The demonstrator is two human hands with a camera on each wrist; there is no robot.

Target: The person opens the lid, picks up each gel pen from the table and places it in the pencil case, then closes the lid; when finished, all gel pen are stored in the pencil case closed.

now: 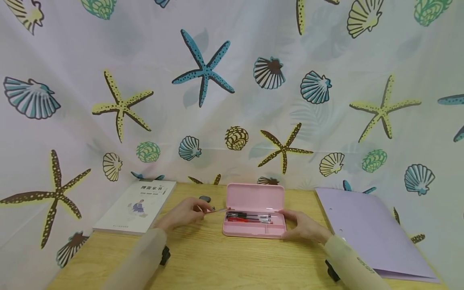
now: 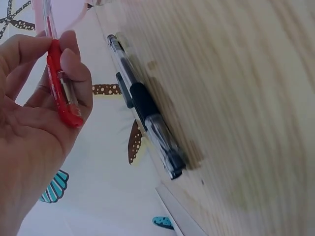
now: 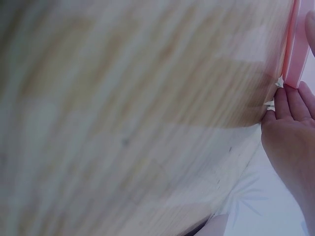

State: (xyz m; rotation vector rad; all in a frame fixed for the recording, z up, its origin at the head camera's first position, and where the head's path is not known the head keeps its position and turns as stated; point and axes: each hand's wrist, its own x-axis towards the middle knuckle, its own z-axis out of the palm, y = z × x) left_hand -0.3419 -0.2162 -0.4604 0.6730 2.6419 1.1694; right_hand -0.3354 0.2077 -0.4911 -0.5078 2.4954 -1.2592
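Cloth (image 1: 232, 112) printed with shells and starfish is hung, softly creased, behind a pale wood-grain tabletop (image 1: 224, 262). Left hand (image 1: 183, 214) is stretched forward from a light sleeve (image 1: 143, 255), fingers bent; red pen (image 2: 57, 91), partly clear plastic, is pinched between thumb and fingertips, just left of the pencil case (image 1: 255, 197). Right hand (image 1: 306, 227) is angled in from the opposite side; case's right end is held between its fingers, nearly straight at back corner, and thumb at front corner. Case is pink, smooth, rounded at corners, hinged lid raised, tray divided; several slim pens (image 1: 250, 218) are laid lengthwise in rear compartment. Black pen (image 2: 144, 101), clear-capped, is seen lying on wood near left hand. White rectangular book (image 1: 145, 207) is placed far left, lilac folder (image 1: 366, 229), flat, hole-punched, far right.
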